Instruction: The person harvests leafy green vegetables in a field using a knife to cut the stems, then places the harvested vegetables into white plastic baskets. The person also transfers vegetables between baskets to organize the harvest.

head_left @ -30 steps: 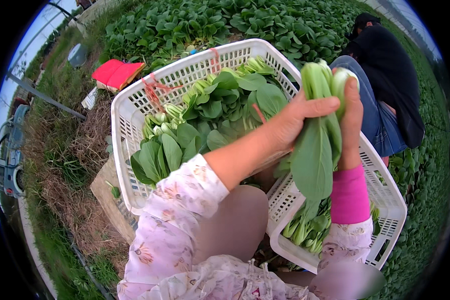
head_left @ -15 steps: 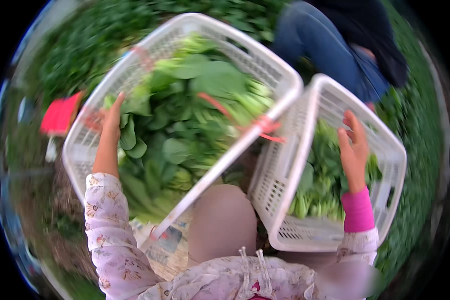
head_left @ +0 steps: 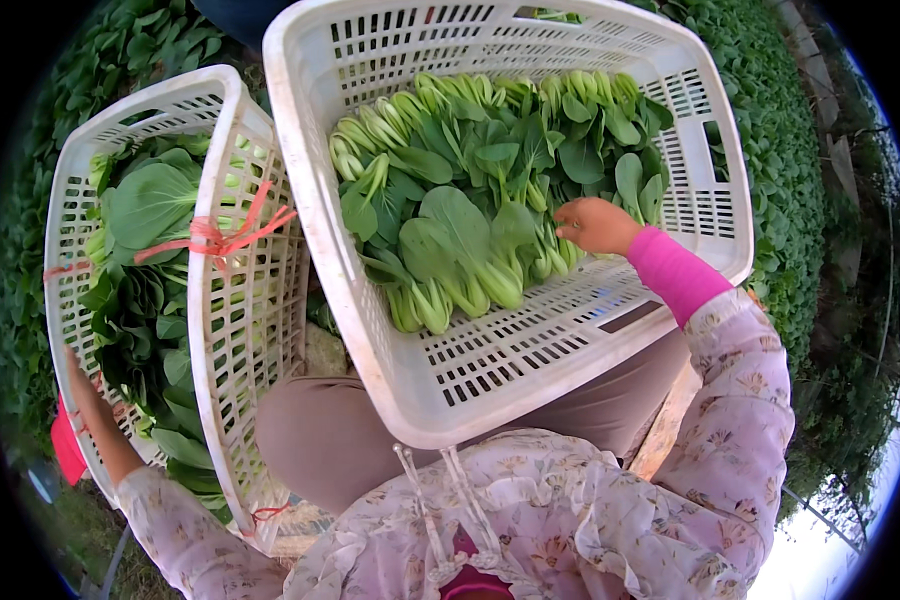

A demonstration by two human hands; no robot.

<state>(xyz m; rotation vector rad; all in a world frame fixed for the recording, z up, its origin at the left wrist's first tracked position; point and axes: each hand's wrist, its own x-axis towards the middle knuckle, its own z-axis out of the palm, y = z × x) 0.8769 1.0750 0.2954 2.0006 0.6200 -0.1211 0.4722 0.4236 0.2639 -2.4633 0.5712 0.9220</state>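
Observation:
A large white perforated plastic crate [head_left: 355,350] rests tilted over my lap. Heads of bok choy [head_left: 470,230] lie inside in rows, pale stems toward its sides and dark leaves in the middle. My right hand [head_left: 598,225] is on the bok choy at the crate's right part, fingers curled in around a stalk. To the left stands a second white crate [head_left: 203,330], also filled with leafy bok choy [head_left: 150,210]. My left hand [head_left: 87,400] lies against this crate's left wall, near the rim. Its fingers are mostly hidden.
Red string [head_left: 213,237] is knotted on the left crate's rim. A red object [head_left: 67,440] sits beyond that crate's outer side. Dark blue clothing of another person [head_left: 242,18] shows at the top edge. Green plants [head_left: 790,200] grow on both sides.
The view has swung to the right, so both crates appear further left. My right hand has gone from spread above the right crate to curled down on its bok choy. My left hand stays by the left crate's side.

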